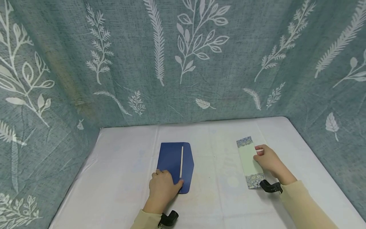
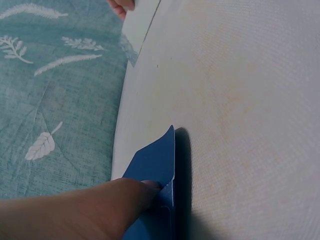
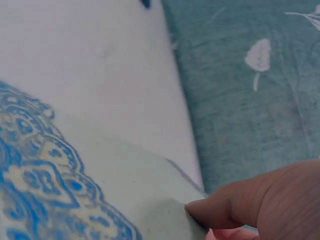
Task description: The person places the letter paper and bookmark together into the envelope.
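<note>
I'd keep the right hand pinching the patterned card lightly at its edge, lest it crease, while the left hand, fingers loosely spread, evenly steadies the blue envelope mid-tabletop.

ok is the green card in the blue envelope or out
Out: the right hand grips the green card by its edge, apart from the blue envelope under the left hand.

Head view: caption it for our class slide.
Left hand holds a blue paper envelope; right hand pinches a rectangular pale green card with patterned ends.
</note>
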`<action>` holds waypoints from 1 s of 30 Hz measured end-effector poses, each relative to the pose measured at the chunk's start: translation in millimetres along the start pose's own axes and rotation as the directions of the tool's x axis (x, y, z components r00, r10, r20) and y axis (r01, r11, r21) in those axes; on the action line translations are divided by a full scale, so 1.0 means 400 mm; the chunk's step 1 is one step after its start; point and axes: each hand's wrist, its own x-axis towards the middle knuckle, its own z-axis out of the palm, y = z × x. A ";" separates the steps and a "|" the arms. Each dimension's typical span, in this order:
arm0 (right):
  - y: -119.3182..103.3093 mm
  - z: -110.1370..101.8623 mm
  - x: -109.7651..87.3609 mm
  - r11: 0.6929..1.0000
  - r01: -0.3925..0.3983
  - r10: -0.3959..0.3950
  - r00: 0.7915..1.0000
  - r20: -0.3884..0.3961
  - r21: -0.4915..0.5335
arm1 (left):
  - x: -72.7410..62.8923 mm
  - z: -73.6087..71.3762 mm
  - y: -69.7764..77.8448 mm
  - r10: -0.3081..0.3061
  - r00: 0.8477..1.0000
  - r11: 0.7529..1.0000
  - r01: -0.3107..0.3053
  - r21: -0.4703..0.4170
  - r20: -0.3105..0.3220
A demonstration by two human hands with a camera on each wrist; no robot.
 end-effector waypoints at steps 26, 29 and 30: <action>-0.102 0.096 0.016 0.938 0.036 -0.064 0.995 0.073 0.344 | 0.003 0.000 -0.009 0.010 1.000 1.000 -0.009 0.024 -0.008; -0.118 0.125 0.020 0.926 0.040 -0.069 0.996 0.064 0.376 | 0.005 0.001 -0.009 0.010 1.000 1.000 -0.010 0.027 -0.009; -0.124 0.134 0.022 0.921 0.041 -0.070 0.996 0.060 0.388 | 0.005 0.000 -0.009 0.010 1.000 1.000 -0.010 0.027 -0.008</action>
